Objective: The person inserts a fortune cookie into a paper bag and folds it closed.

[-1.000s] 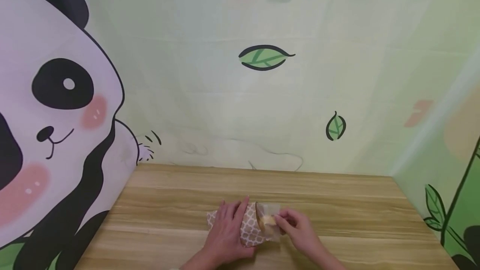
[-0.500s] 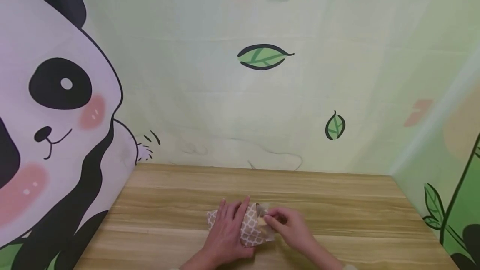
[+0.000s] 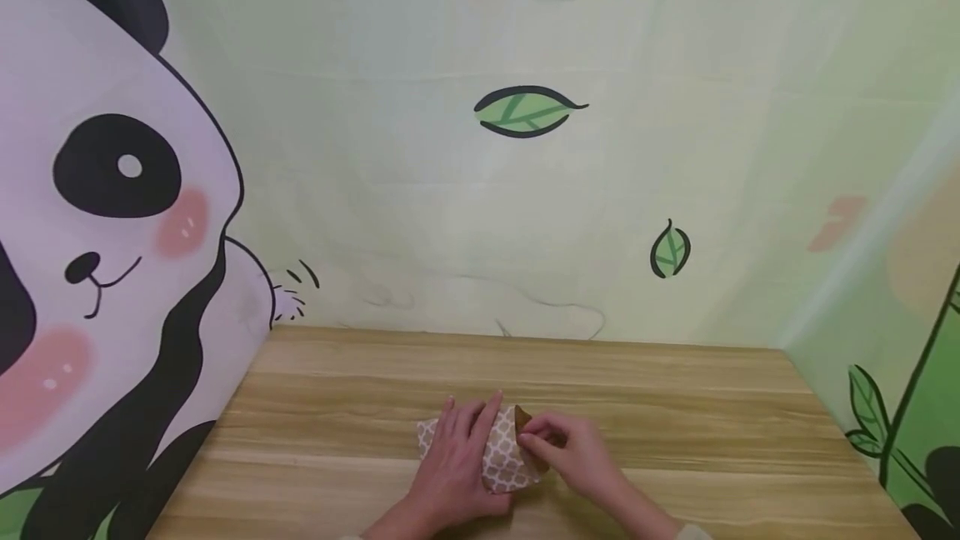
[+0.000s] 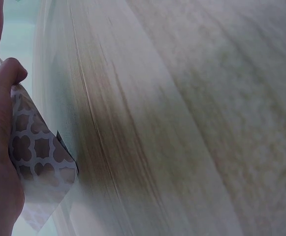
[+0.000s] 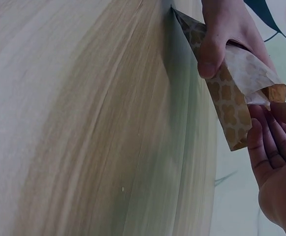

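A brown paper bag (image 3: pixel 504 455) with a white lattice pattern lies sideways over the table, its mouth facing right. My left hand (image 3: pixel 456 463) grips it across the middle; in the right wrist view the thumb presses the bag's near side (image 5: pixel 227 101). At the mouth, my right hand (image 3: pixel 576 454) pinches a clear plastic packet (image 5: pixel 256 98) that is mostly inside. Only a whitish bit of the packet shows between the fingertips and the brown rim. The left wrist view shows the bag's closed end (image 4: pixel 42 150) under the left hand.
The wood-grain table (image 3: pixel 337 382) reaches back to a pale green cloth backdrop (image 3: pixel 420 215). A panda (image 3: pixel 127 215) and leaves are printed on the backdrop.
My right hand has moved left, pushing the clear packet with something yellowish in it into the bag's mouth. The left hand has stayed on the bag.
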Available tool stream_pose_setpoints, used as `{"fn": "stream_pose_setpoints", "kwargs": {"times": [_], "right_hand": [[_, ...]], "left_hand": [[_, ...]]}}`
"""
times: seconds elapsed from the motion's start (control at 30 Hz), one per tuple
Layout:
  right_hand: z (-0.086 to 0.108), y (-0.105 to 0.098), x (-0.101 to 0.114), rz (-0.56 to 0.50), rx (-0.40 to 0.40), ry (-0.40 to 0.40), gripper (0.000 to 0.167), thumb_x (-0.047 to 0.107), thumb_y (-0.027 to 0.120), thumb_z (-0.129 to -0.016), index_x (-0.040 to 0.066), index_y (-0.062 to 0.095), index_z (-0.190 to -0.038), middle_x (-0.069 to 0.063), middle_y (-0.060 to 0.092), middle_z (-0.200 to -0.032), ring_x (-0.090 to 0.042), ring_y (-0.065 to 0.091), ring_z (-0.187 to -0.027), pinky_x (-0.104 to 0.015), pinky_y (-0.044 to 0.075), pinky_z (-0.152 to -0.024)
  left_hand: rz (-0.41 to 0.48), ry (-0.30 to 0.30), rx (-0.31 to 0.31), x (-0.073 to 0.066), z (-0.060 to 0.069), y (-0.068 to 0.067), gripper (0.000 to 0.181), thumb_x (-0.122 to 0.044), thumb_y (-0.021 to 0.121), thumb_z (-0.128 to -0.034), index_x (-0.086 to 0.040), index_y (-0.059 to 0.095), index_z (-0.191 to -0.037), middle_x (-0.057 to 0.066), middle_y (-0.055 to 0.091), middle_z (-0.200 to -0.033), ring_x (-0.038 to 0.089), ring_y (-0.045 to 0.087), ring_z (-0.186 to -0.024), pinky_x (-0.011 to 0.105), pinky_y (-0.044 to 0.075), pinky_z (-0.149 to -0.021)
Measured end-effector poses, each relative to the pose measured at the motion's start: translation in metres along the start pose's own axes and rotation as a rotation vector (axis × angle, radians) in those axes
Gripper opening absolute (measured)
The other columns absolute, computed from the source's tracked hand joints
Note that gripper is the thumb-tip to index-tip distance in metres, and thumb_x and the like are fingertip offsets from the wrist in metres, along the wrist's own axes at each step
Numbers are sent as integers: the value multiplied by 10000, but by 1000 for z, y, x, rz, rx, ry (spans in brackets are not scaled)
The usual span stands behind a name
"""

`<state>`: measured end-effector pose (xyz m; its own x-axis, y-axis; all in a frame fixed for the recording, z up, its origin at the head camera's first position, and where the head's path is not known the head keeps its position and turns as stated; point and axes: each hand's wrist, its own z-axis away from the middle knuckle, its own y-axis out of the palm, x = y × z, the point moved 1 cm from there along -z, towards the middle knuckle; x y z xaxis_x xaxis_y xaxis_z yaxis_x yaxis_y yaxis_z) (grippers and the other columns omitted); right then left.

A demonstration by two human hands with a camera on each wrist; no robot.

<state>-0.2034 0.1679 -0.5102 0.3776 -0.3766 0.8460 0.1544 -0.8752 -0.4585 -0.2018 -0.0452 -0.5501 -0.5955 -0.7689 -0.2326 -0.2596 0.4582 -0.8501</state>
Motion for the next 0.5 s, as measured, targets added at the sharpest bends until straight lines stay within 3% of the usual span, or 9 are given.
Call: {"fn": "stream_pose_setpoints", "kwargs": {"times": [0.3,0.43,0.5], "right_hand": [[2,-11,6,39,89,-22,101,91,807,-938,56,780,-1028,-41,789,-935,-64,707,-815,-243,610,-723],[4,-28,13,49,76,-48,140,96,802,-945,27,771,-1063,-53,791,-953,-81,713,-832,-262,611,-740],[3,-36,15,72,60,-63,149,100,800,-948,15,763,-1065,-47,790,-951,-76,711,-834,-266,611,-748]], "left_hand": [[82,-16,23,-2,0,-2,1360,-579,936,-586,-148,276,-1694,93,523,-1459,241,520,-1345,572,259,-1283],[144,-40,8,-2,1,-2,1354,-542,954,-579,-160,284,-1692,90,515,-1458,256,513,-1362,576,262,-1279],[196,-73,-2,-1,2,-3,1339,-504,967,-570,-166,305,-1684,82,509,-1450,253,511,-1347,574,328,-1251]]}}
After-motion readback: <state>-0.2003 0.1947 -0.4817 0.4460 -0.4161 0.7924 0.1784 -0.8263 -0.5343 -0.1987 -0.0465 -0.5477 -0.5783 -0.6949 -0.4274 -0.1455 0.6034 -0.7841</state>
